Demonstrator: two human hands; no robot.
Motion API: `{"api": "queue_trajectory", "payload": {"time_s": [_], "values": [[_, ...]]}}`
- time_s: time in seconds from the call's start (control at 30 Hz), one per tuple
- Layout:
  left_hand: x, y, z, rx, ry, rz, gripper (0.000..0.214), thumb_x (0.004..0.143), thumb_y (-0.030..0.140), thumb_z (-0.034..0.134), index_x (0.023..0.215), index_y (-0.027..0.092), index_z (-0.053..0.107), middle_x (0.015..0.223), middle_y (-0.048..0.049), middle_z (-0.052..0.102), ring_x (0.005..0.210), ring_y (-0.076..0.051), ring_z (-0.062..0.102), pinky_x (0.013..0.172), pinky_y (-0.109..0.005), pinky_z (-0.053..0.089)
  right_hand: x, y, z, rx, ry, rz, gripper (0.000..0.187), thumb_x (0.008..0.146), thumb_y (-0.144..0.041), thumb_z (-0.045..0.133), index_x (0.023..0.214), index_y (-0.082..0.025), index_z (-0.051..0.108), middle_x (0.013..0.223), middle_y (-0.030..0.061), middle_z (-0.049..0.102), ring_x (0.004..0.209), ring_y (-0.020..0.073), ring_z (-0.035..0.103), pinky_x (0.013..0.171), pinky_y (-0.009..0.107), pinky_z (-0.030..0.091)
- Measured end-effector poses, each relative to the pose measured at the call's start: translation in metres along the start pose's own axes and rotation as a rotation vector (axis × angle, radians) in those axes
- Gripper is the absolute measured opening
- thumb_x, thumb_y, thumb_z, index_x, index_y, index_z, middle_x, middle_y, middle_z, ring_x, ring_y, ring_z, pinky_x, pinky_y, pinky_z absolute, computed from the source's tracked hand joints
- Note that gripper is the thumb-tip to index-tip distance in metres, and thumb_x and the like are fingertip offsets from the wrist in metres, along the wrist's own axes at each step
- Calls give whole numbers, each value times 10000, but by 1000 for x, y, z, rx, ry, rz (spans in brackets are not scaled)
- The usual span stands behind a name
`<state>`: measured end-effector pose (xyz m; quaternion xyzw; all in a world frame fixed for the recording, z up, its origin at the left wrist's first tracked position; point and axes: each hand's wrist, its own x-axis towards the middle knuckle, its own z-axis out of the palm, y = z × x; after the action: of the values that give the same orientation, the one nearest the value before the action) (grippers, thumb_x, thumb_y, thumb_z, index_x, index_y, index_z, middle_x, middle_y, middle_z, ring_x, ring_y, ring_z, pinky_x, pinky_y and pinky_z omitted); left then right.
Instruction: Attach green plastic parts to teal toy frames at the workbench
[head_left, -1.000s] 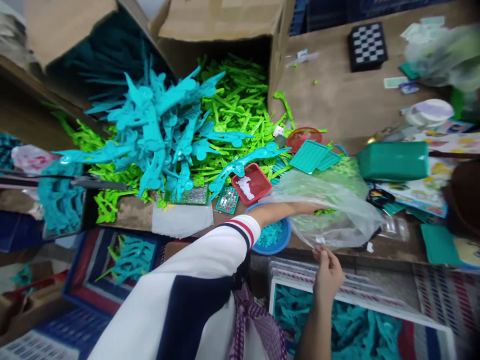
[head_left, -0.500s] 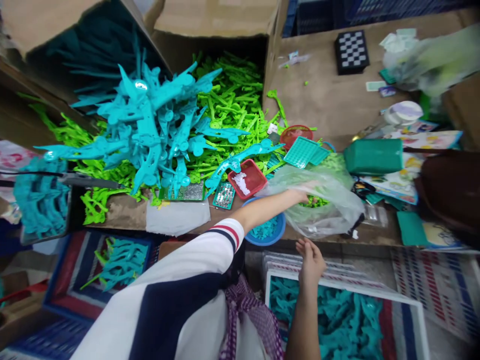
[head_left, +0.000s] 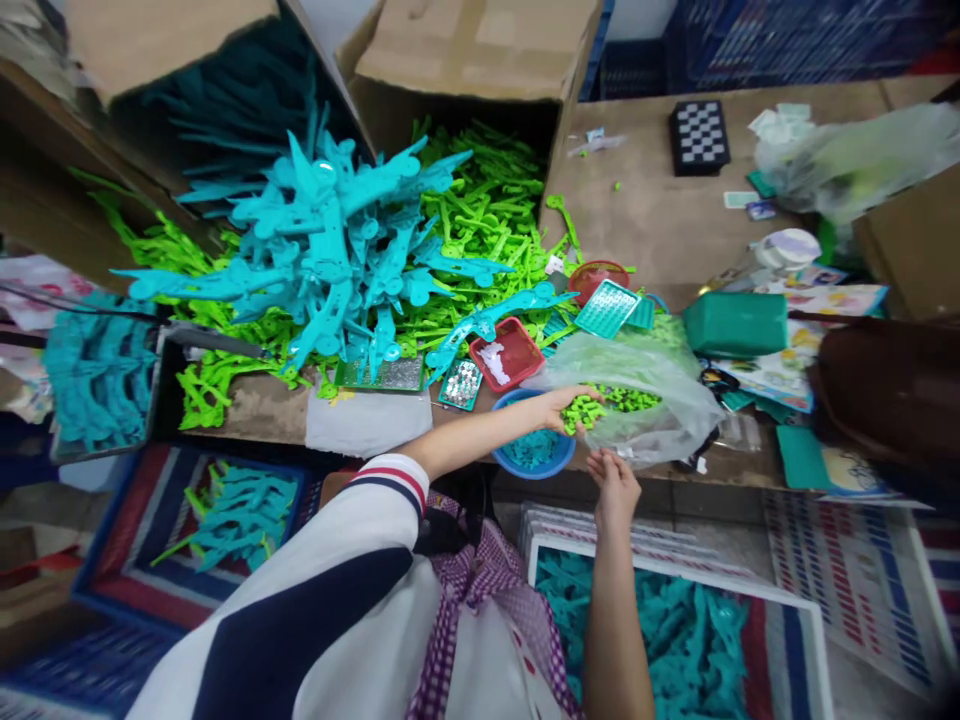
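My left hand (head_left: 561,408) is closed around a handful of small lime-green plastic pieces (head_left: 582,413), some with dark spots. It is at the mouth of a clear plastic bag (head_left: 652,428), and more such pieces (head_left: 631,398) lie inside. With fingers pinched together, my right hand (head_left: 618,488) holds the bag's near edge. Just below my left hand stands a blue bowl (head_left: 534,470) of small turquoise parts (head_left: 531,448). Left of the bag are a red tray (head_left: 519,352) with white bits and a small green tray (head_left: 460,386) of metal pieces.
Large turquoise mouldings (head_left: 337,240) are heaped over lime-green ones (head_left: 480,215) in front of cardboard boxes (head_left: 472,50). A green container (head_left: 735,324) stands right of the bag. Crates (head_left: 814,650) of turquoise parts sit below the table edge.
My left hand has come out of the bag toward the left, now carrying a handful of green pieces. My right hand has stayed by the bag's near edge. The camera view has shifted slightly.
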<state>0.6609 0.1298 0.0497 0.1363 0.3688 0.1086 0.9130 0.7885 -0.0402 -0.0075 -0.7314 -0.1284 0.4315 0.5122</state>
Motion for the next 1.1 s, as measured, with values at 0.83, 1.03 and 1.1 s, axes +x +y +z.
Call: {"api": "queue_trajectory", "payload": {"time_s": [0.83,1.03,1.1], "values": [[-354,-83,-206,-820,405,459,86,799,243,628,822,200,557,708,-16,587,525,-125,548,400,-139,319,-61,-12,272,-464,-845,-245,549,683,-625,684,968,-156,709,899,103,761,784,233,716,795,415,582],[-428,-100,-253,-976,519,658,54,829,252,563,842,204,584,743,-35,591,558,-124,540,414,-145,292,-93,-13,359,-545,-897,-438,540,796,-533,610,1151,-128,638,1033,127,715,860,238,699,826,429,569],[-445,-114,-257,-1015,535,749,67,845,262,558,841,204,591,756,-34,590,569,-117,536,423,-142,282,-90,-21,397,-570,-954,-631,618,888,-497,519,1364,-104,492,1252,202,616,1041,278,666,902,466,538]]}}
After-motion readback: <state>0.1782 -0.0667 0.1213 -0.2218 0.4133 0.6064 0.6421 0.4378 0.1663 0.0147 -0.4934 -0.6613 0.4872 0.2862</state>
